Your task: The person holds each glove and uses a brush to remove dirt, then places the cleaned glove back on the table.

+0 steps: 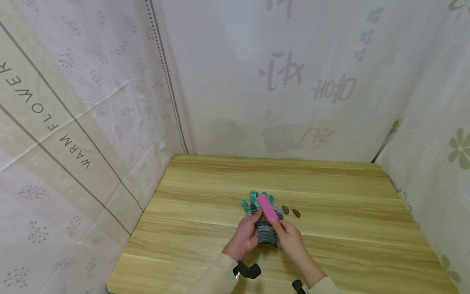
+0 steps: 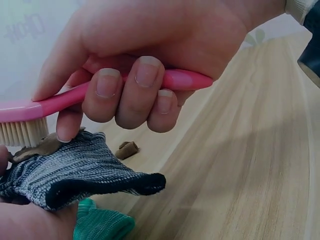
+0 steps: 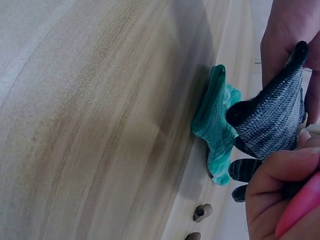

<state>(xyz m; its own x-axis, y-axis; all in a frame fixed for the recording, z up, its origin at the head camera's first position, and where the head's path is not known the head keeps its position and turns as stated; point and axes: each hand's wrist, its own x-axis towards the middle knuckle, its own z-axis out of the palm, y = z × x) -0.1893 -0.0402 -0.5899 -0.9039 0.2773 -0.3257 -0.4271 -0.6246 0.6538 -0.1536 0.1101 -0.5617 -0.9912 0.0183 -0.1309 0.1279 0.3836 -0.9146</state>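
Note:
My right hand [image 1: 293, 243] grips the handle of a pink brush [image 1: 267, 208], fingers curled round it in the left wrist view. Its pale bristles [image 2: 22, 134] face down against a brown flat patch [image 2: 42, 150] on a grey-and-black knitted glove [image 1: 267, 234]. My left hand [image 1: 244, 237] holds that glove from its left side, thumb on top. Beneath it, a green knitted glove [image 3: 217, 125] lies on the table. In the head view its green fingers [image 1: 253, 198] show beyond the brush.
Two small brown pieces [image 1: 286, 209] lie on the wooden table [image 1: 349, 196] to the right of the gloves; one [image 3: 202, 213] shows a hollow end. Printed curtains [image 1: 235, 81] hang behind and at both sides of the table.

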